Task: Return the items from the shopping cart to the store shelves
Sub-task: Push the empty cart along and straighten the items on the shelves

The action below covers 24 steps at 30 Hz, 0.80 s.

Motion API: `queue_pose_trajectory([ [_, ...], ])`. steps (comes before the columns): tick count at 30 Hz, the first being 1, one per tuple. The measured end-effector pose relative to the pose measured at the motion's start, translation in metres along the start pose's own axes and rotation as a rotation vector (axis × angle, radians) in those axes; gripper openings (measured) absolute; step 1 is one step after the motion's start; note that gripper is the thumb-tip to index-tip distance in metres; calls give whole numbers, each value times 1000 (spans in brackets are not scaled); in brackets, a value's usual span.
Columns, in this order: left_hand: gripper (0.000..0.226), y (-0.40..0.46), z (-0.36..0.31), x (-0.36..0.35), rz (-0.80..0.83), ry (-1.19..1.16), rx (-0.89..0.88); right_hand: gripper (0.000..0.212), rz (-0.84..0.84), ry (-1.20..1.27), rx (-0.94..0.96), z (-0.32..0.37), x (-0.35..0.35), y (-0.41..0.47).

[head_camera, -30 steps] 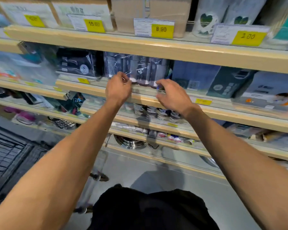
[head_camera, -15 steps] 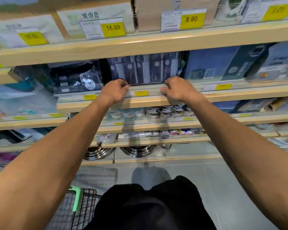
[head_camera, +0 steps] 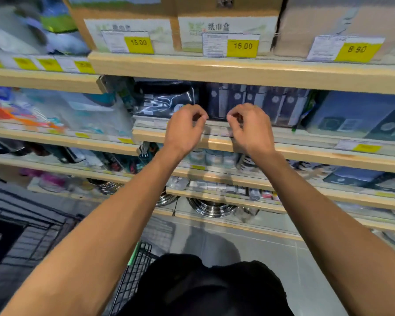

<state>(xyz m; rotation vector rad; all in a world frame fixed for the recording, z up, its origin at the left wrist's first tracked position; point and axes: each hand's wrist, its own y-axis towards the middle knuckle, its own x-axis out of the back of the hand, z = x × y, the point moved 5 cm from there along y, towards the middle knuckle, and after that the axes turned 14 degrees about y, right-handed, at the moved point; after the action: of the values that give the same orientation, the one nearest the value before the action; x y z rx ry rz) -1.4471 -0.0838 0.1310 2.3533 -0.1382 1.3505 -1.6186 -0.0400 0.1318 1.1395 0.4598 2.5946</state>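
The dark slim boxes (head_camera: 258, 102) stand upright in a row on the middle shelf (head_camera: 306, 153), directly behind both hands, between a glossy black packet (head_camera: 162, 99) on the left and blue cartons (head_camera: 351, 115) on the right. The left hand (head_camera: 184, 128) and right hand (head_camera: 252, 130) hover side by side at the shelf's front lip, close together but apart. Each has its fingers curled inward with thumb and forefinger nearly meeting, and I can make out nothing held in either; whether the fingertips touch the boxes or the clear rail in front of them is too blurred to tell. Judging by this, the placing step looks about finished: an item seems to sit among the row, and the hands are at most tidying its position. The shopping cart (head_camera: 135, 277) shows as black wire mesh with a green trim low and near, just left of the person's dark clothing; its contents are out of sight. The next move would call for drawing both hands clear of the shelf, turning down toward the cart, and picking out another item.
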Motion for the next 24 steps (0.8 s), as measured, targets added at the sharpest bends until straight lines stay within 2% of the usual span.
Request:
queue_pose_trajectory([
  [4,13,-36,59,37,-63,-12,154,18,144,137,100,67,-69,6],
  [8,12,-67,113,70,-121,-75,445,15,322,192,154,116,-121,3],
  [13,11,-95,152,92,-171,-287,756,16,477,206,173,143,-157,3],
  [21,4,-134,198,121,-200,-313,936,27,721,259,62,165,-218,-4],
  [24,20,-136,222,128,-188,-346,984,36,750,272,5,176,-239,-6],
])
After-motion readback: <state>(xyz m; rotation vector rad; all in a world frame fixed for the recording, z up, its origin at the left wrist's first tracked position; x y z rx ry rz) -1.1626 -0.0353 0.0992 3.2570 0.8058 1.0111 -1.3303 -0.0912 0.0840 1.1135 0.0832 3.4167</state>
